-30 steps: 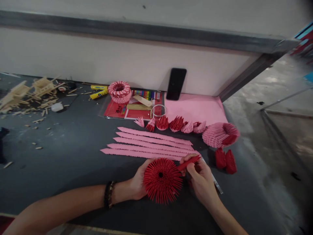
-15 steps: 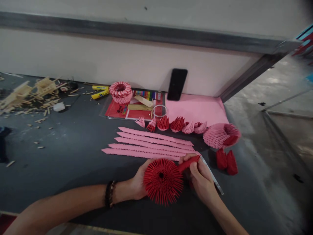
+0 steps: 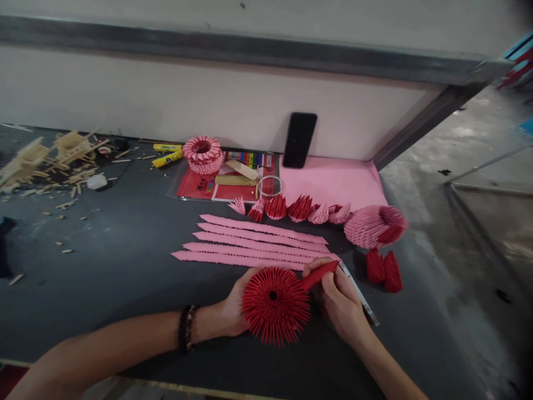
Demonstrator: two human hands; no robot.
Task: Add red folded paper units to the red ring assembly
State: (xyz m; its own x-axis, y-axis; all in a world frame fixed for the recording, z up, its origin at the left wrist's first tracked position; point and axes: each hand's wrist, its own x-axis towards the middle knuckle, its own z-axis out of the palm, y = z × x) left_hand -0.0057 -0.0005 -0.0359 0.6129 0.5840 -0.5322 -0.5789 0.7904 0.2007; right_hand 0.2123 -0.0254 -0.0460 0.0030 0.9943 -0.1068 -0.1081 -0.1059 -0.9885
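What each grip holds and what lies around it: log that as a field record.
Left grip: holds spiky red disc
Right grip: pinches red strip at the disc's edge
Ahead: five pink strips, roughly parallel
Right side: pink hollow piece, two red pieces
Back: black phone leaning against white panel

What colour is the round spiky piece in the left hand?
The round spiky piece is red with a dark centre, best seen in the head view.

Nothing legible; the red packet (image 3: pixel 189 190) seems to bear dark characters (image 3: pixel 202 185), too blurred to read
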